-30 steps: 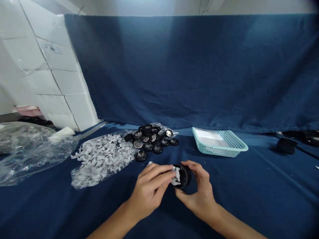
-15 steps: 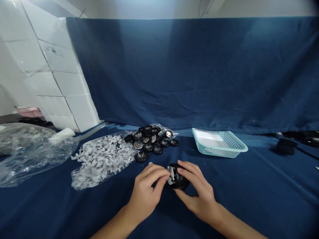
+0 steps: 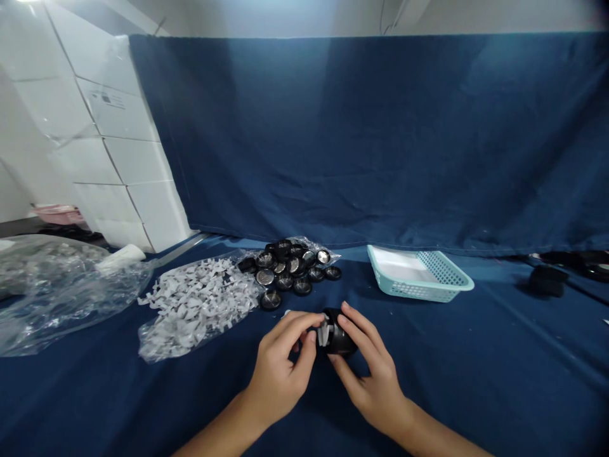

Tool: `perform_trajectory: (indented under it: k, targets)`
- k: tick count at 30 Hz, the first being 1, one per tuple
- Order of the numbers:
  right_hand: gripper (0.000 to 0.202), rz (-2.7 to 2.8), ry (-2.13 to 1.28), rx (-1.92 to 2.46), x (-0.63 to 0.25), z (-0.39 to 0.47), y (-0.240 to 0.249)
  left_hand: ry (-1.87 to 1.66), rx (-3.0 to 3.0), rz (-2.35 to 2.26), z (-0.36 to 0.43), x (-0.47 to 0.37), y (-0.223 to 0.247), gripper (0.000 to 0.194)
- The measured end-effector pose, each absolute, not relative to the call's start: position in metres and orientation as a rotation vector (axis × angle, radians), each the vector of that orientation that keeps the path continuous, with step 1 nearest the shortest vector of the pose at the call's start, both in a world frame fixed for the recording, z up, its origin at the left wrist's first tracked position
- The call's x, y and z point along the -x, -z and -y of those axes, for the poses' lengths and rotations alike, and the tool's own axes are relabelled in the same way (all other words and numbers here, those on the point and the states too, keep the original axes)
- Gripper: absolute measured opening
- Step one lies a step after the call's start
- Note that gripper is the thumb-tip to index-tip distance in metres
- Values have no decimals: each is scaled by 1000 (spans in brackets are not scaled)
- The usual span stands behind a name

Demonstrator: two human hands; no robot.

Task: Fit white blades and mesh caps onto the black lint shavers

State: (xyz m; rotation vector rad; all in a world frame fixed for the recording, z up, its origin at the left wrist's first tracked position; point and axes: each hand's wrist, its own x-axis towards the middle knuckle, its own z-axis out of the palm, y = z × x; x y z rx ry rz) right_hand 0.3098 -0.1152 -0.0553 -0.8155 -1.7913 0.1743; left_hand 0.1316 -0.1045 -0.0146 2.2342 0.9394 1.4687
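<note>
A black rounded plastic housing (image 3: 342, 341) is gripped between the thumb and fingers of my right hand (image 3: 373, 368). Set in its left end is a light grey plastic piece (image 3: 324, 334). My left hand (image 3: 285, 362) pinches at this grey piece with index finger and thumb, its other fingers curled behind. Both hands are close together just above the blue cloth. A small pale object (image 3: 286, 313) partly shows behind my left fingers; I cannot make out what it is.
Small grey-white plastic pieces (image 3: 204, 298) lie heaped on a clear bag at the left. Several black round caps (image 3: 284, 281) are piled behind my hands. A light teal basket (image 3: 419, 291) holds something white. White boxes (image 3: 137, 158) and a plastic bag (image 3: 71, 298) stand farther left.
My right hand and the black housing have shifted slightly left, with the housing turned a little. My left fingers have moved along the grey piece, the index finger now over its upper edge.
</note>
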Motion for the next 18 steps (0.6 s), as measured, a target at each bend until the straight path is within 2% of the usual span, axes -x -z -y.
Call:
perform_trajectory:
  k: [4,9,14,18]
  targets:
    - [58,1782,-184,827,-309,116,60,-1402,-2268,-895,106,-128,12,38]
    - [57,1737,-188,860,-308,115,64,-1392,-2397,-813,107,-126,12,30]
    - [56,1697,-191,893,-309,112,65,-1384,-2401,-973,103,-126,18,23]
    - [57,1712,-203,895,-310,112,64,-1275,-2298,-1076,98,-126,18,27]
